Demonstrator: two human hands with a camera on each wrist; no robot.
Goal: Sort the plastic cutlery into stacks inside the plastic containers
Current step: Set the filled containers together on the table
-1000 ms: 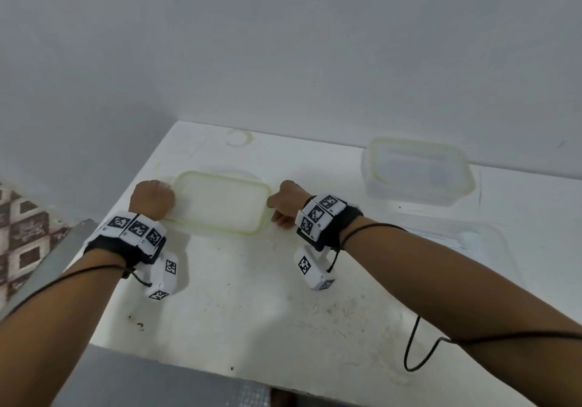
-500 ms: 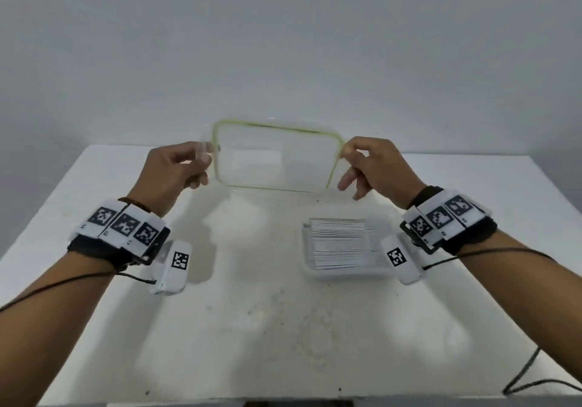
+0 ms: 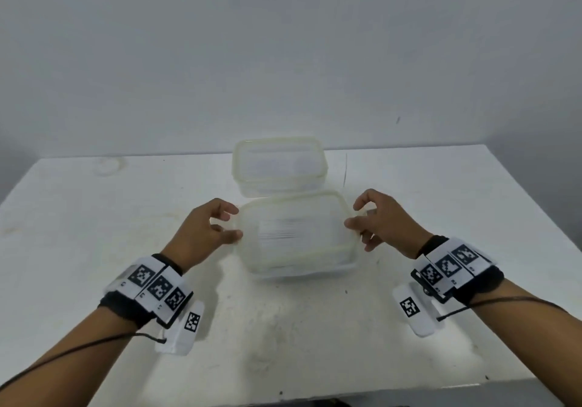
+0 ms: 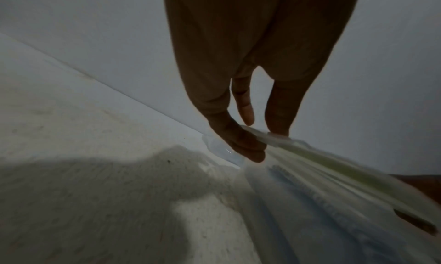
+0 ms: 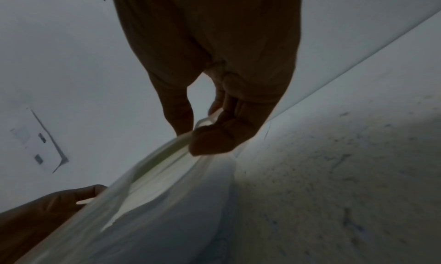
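Pinching clear lid [image 3: 296,211] by its short ends, left hand [image 3: 201,233] and right hand [image 3: 387,224] each with thumb and fingertips closed on the rim, over near plastic container [image 3: 302,265] holding stacked white cutlery [image 3: 283,228]. Sitting just behind, touching or nearly so: second lidded container [image 3: 278,162]. Resting on scuffed, stained white table [image 3: 94,233], backing onto plain pale-grey wall [image 3: 283,44].

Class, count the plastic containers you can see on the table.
2. The near container sits mid-table between the left hand and right hand, which pinch its lid. The far container stands directly behind it.
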